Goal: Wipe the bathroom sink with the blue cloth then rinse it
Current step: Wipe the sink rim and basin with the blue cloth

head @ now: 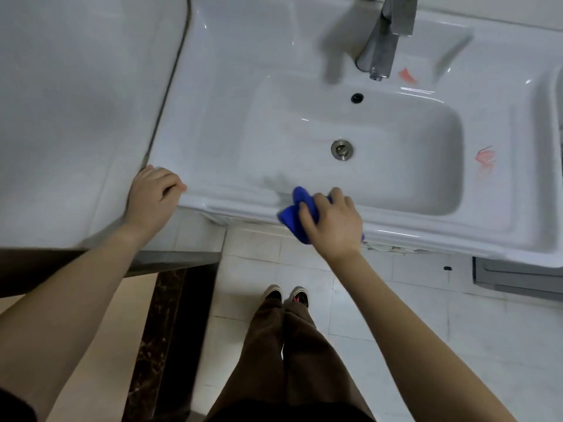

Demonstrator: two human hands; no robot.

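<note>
From the head view, the right hand [330,222] is clamped on the bunched blue cloth [297,213], pressing it flat against the sink's [396,229] front rim so the palm's weight does the scrubbing. The left hand [154,194], fingers curled together and holding nothing, rests on the sink's near-left corner, probably to steady the body. 2 reddish marks [485,157] on the right side look untouched, and the tap [380,50] shows no water, so rinsing seems yet to come.
</note>
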